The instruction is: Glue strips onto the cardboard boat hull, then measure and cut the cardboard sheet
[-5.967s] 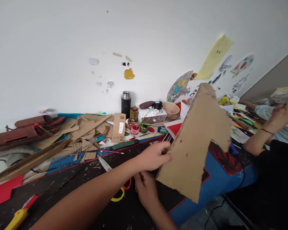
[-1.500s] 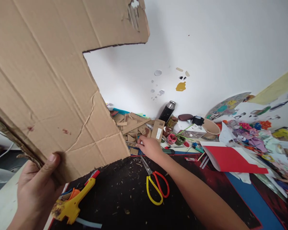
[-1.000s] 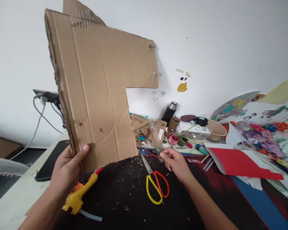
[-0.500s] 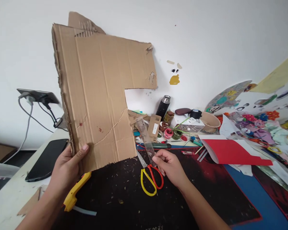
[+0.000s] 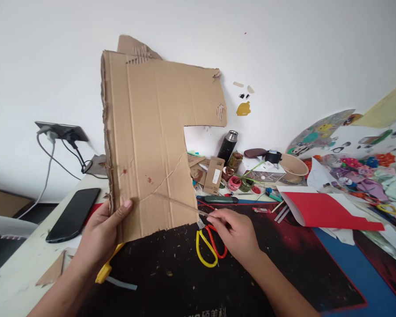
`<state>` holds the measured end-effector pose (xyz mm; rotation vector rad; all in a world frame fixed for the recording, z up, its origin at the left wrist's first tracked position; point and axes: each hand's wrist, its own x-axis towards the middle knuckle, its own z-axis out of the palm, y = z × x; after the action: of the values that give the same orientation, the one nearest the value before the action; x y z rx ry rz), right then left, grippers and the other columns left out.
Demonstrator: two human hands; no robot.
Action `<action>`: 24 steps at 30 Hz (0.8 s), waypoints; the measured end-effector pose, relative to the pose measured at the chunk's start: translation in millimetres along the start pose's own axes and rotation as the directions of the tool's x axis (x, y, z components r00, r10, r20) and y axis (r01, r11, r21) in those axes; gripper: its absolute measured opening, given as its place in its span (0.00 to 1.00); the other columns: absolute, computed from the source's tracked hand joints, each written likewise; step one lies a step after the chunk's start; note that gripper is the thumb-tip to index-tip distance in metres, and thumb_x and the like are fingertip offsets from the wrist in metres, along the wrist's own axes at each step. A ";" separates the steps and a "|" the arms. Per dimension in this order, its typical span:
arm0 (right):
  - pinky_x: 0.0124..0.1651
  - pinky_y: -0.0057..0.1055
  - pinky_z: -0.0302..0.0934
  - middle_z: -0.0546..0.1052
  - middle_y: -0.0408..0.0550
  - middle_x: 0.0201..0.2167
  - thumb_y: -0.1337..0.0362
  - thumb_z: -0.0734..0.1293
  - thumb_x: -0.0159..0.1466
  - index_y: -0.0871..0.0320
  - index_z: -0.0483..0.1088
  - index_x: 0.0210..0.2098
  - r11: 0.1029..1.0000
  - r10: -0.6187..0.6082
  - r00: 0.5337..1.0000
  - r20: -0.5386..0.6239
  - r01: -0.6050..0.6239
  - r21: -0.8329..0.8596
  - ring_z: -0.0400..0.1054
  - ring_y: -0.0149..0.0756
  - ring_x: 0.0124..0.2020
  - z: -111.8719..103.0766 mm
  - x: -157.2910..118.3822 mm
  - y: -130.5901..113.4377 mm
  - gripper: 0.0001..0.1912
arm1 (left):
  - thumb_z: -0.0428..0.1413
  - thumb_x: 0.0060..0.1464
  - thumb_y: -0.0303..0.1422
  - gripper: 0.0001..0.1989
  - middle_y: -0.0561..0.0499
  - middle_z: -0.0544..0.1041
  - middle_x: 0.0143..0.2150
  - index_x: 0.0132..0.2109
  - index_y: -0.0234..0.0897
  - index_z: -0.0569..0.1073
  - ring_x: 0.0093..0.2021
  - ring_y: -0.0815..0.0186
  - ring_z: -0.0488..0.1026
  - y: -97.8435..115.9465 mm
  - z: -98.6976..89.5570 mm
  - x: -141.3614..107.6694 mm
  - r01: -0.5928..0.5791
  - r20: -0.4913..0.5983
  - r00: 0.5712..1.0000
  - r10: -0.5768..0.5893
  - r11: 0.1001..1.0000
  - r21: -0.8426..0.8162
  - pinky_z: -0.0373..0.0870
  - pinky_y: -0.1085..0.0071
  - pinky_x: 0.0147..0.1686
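My left hand [image 5: 107,224] grips the lower left edge of a large cardboard piece [image 5: 152,145], thumb on its front. The cardboard stands upright, with a rectangular notch at its lower right and a torn left edge. In my right hand [image 5: 236,229] a thin clear ruler [image 5: 185,205] is pinched at one end. It is turned nearly edge-on and slants up to the left across the cardboard's lower front; I cannot tell if they touch. Below lie scissors [image 5: 207,248] with yellow and red handles. A yellow glue gun [image 5: 105,270] lies partly hidden under my left wrist.
A black phone [image 5: 73,215] lies at left. Behind the black mat [image 5: 171,290] stand a dark flask [image 5: 228,147], paint jars [image 5: 235,182] and a green cutter [image 5: 219,199]. Red paper [image 5: 326,209] and colourful crafts [image 5: 359,169] lie at right. A white wall rises behind.
The clear ruler has swung from leaning upright beside the cardboard to slanting leftward across its front. In the view, the cardboard and left hand sit further right and the cardboard's top is lower.
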<state>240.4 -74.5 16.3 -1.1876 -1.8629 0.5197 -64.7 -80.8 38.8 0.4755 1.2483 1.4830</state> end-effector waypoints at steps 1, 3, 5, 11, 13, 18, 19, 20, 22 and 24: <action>0.34 0.31 0.69 0.85 0.47 0.29 0.62 0.71 0.71 0.52 0.83 0.37 0.999 -0.034 0.999 0.004 0.034 -0.012 0.78 0.38 0.28 -0.3 0.1 0.0 0.08 | 0.83 0.26 0.40 0.34 0.46 0.89 0.38 0.44 0.39 0.81 0.43 0.45 0.87 0.5 -0.4 -1.1 0.004 -0.001 1.000 -0.004 1.000 0.003 0.88 0.62 0.41; 0.38 0.32 0.73 0.87 0.49 0.34 0.63 0.70 0.72 0.51 0.84 0.40 0.997 -0.080 0.997 -0.006 0.079 -0.026 0.82 0.40 0.32 -0.8 0.0 -0.1 0.08 | 0.83 0.26 0.39 0.33 0.47 0.88 0.37 0.42 0.39 0.82 0.42 0.45 0.88 1.0 -1.9 -2.9 0.008 0.006 1.000 -0.009 1.000 0.009 0.88 0.63 0.40; 0.38 0.33 0.74 0.88 0.48 0.34 0.64 0.70 0.72 0.50 0.84 0.42 0.994 -0.106 0.994 -0.024 0.105 -0.035 0.82 0.40 0.32 -1.4 -0.4 -0.8 0.08 | 0.83 0.26 0.37 0.32 0.47 0.88 0.37 0.42 0.39 0.82 0.42 0.44 0.87 0.4 -4.5 -3.7 0.015 0.024 1.000 -0.015 1.000 0.013 0.88 0.63 0.40; 0.34 0.32 0.73 0.87 0.48 0.32 0.64 0.69 0.73 0.50 0.85 0.44 0.993 -0.117 0.993 -0.013 0.116 -0.031 0.79 0.38 0.27 -1.7 -1.3 -7.4 0.10 | 0.82 0.28 0.36 0.35 0.46 0.89 0.43 0.49 0.41 0.83 0.44 0.46 0.87 -8.3 -14.5 -3.0 0.022 0.044 0.999 -0.024 0.999 0.040 0.87 0.65 0.39; 0.33 0.31 0.73 0.86 0.48 0.32 0.64 0.69 0.73 0.50 0.85 0.44 0.990 -0.139 0.990 -0.023 0.138 -0.026 0.79 0.37 0.27 -0.9 -1.4 -9.4 0.10 | 0.82 0.31 0.39 0.34 0.44 0.89 0.45 0.49 0.40 0.83 0.42 0.46 0.88 -11.1 -17.5 -3.4 0.032 0.040 0.999 -0.035 0.998 0.059 0.87 0.66 0.37; 0.33 0.32 0.74 0.87 0.48 0.32 0.66 0.70 0.72 0.50 0.85 0.44 0.989 -0.148 0.988 -0.032 0.148 -0.006 0.80 0.38 0.27 1.0 -1.2 -13.4 0.09 | 0.82 0.30 0.42 0.35 0.43 0.89 0.42 0.48 0.38 0.84 0.37 0.47 0.87 -15.0 -24.4 -3.8 0.056 0.004 0.998 -0.057 0.994 0.097 0.87 0.64 0.34; 0.34 0.32 0.74 0.87 0.48 0.32 0.66 0.70 0.72 0.50 0.85 0.44 0.990 -0.138 0.990 -0.023 0.138 0.001 0.80 0.39 0.28 1.1 -1.1 -14.3 0.09 | 0.82 0.30 0.42 0.35 0.43 0.89 0.42 0.48 0.38 0.84 0.37 0.48 0.87 -15.8 -25.9 -3.2 0.059 0.003 0.998 -0.059 0.994 0.097 0.87 0.66 0.33; 0.35 0.33 0.75 0.87 0.48 0.33 0.65 0.70 0.72 0.49 0.85 0.44 0.992 -0.127 0.992 -0.013 0.128 0.009 0.81 0.39 0.29 1.3 -1.0 -15.2 0.09 | 0.82 0.30 0.42 0.34 0.44 0.89 0.42 0.48 0.39 0.84 0.36 0.49 0.87 -16.7 -27.4 -2.4 0.058 0.003 0.998 -0.059 0.994 0.093 0.86 0.67 0.32; 0.35 0.33 0.75 0.88 0.49 0.34 0.65 0.70 0.72 0.49 0.85 0.43 0.993 -0.113 0.994 -0.004 0.113 0.023 0.82 0.40 0.30 1.4 -0.9 -17.1 0.09 | 0.82 0.30 0.41 0.33 0.44 0.89 0.42 0.47 0.40 0.84 0.37 0.50 0.87 -18.9 -30.2 -0.9 0.058 0.006 0.998 -0.058 0.995 0.082 0.85 0.69 0.32; 0.32 0.33 0.74 0.87 0.48 0.33 0.64 0.70 0.71 0.49 0.84 0.42 0.995 -0.090 0.996 -0.001 0.090 0.038 0.80 0.39 0.27 2.0 -1.2 -19.3 0.08 | 0.82 0.29 0.41 0.33 0.44 0.89 0.43 0.46 0.40 0.84 0.39 0.48 0.87 -21.7 -32.6 0.0 0.063 0.009 0.998 -0.063 0.995 0.076 0.86 0.67 0.35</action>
<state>228.8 -84.3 28.4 -1.0728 -1.8893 0.5030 -81.3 -98.2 7.9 0.4901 1.3026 1.3819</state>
